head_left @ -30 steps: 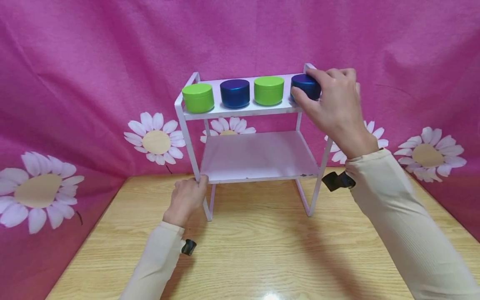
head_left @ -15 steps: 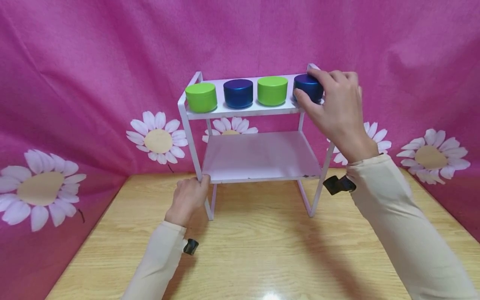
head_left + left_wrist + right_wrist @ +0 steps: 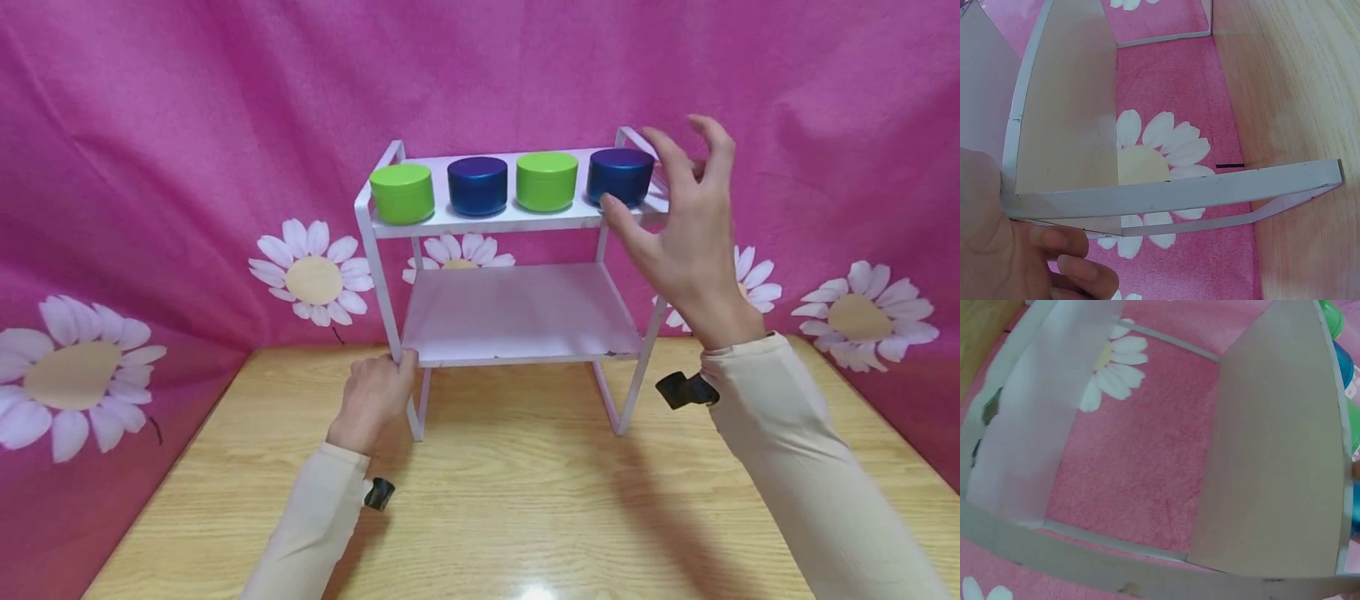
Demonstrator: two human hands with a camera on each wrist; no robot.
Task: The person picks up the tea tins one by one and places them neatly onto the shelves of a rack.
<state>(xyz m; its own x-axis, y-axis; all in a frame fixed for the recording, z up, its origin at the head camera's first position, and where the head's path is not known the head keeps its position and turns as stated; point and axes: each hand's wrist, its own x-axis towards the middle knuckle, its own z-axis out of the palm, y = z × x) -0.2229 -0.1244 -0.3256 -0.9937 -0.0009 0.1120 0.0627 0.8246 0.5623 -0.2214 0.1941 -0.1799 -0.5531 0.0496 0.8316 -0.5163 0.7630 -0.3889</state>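
A white two-tier rack (image 3: pixel 517 308) stands on the table. Along its top shelf sit a green round jar (image 3: pixel 402 194) at the left, a blue jar (image 3: pixel 477 187), another green jar (image 3: pixel 546 182) and, at the right end, a second blue jar (image 3: pixel 620 177). My left hand (image 3: pixel 372 400) grips the rack's left front leg at the lower shelf; in the left wrist view its fingers (image 3: pixel 1088 272) curl beneath the frame. Spread beside the right-end blue jar is my right hand (image 3: pixel 690 242), with the thumb tip at the jar's lower front and the other fingers raised past its right side.
A wooden table (image 3: pixel 510 500) spreads in front of the rack. Behind and at both sides hangs a pink cloth (image 3: pixel 510 75) printed with white daisies. The rack's raised side frames bound the top shelf at each end.
My right hand has let go of the right-end blue jar, its fingers spreading and drawing back to the right. The jar stays on the shelf. My left hand keeps its grip on the rack.
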